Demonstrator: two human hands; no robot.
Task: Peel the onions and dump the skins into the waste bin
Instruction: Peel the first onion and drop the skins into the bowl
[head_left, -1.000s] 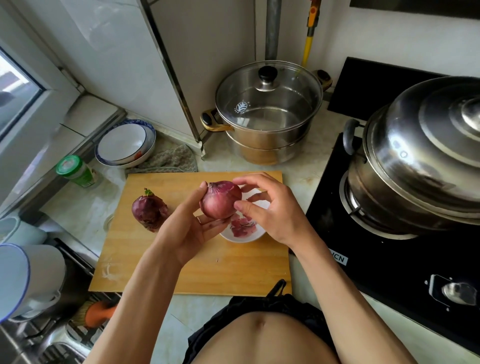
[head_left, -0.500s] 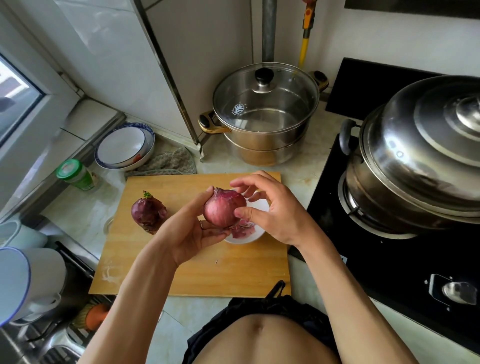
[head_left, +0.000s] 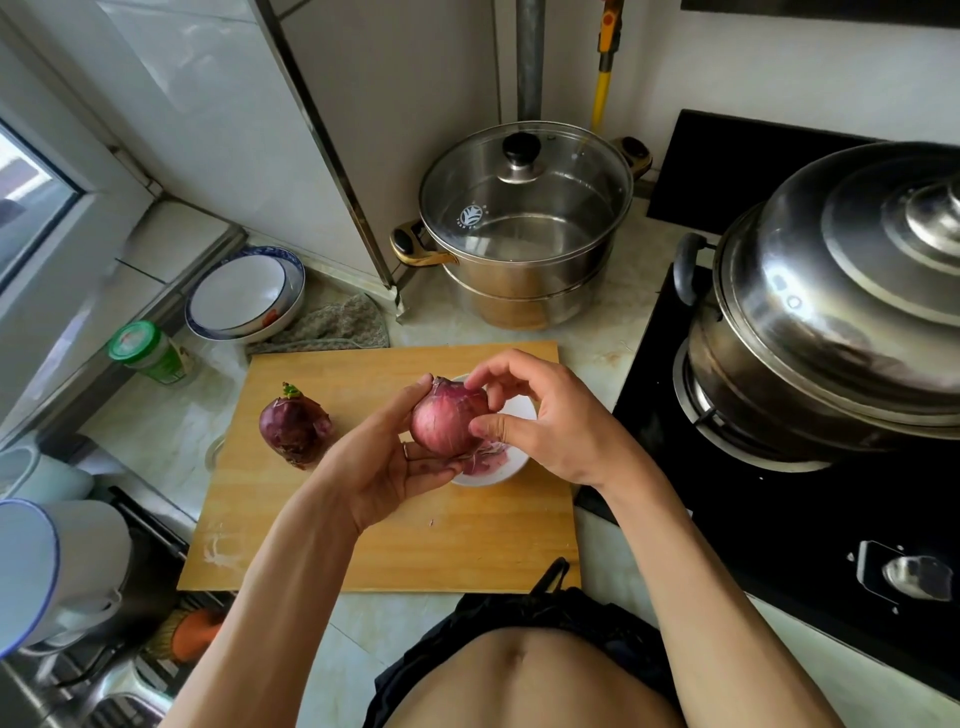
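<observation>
The onion (head_left: 448, 415) sits above a small white dish (head_left: 511, 467), cupped in the curled left hand (head_left: 384, 462), while the right hand (head_left: 540, 421) pinches it with thumb and fingertips. 1 unpeeled onion (head_left: 294, 428) lies on the wooden cutting board (head_left: 395, 535) beside a stove (head_left: 810, 519).

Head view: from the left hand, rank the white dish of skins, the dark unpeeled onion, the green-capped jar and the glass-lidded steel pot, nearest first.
1. White dish of skins, just right, under the held onion.
2. Dark unpeeled onion, left on the board.
3. Green-capped jar, far left.
4. Glass-lidded steel pot, behind the board.
</observation>
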